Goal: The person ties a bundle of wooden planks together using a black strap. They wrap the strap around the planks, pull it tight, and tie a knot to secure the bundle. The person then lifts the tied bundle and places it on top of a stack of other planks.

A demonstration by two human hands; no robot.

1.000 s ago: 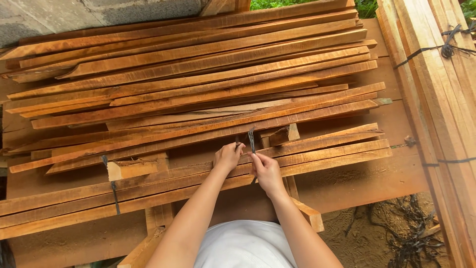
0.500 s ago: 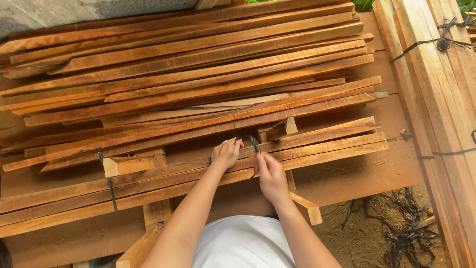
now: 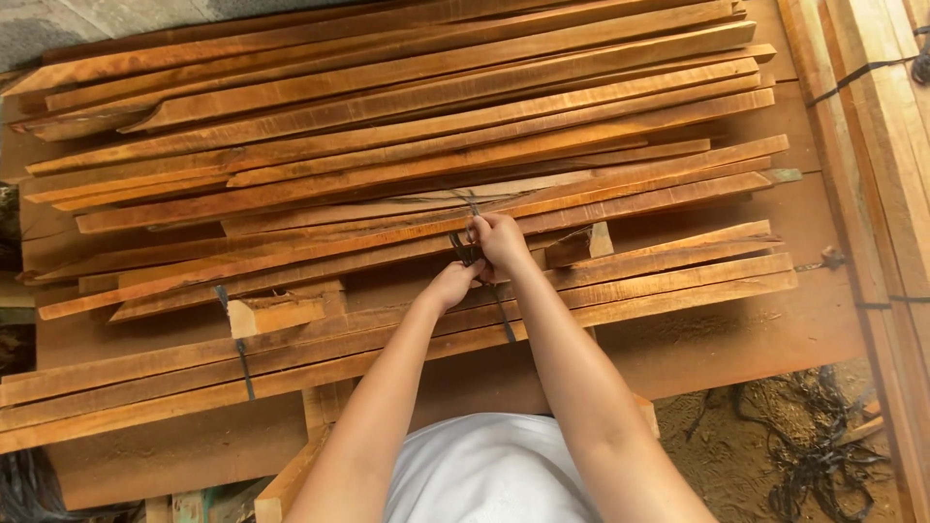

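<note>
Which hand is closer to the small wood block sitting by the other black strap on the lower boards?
Left. The left hand is just right of the wood block; the right hand sits farther right and higher, at the black strap.

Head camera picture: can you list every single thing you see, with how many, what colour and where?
wooden slats: many, orange-brown, stacked across the middle
dark strap: one, black, around the slats at the hands
second strap: one, black, around the front slats on the left
wood block: one, pale brown, front left
lighter planks: several, tan, strapped, right edge
loose straps: a tangle, black, on the ground lower right
white shirt: one, bottom centre
left hand: on the strap
right hand: gripping the strap
</note>
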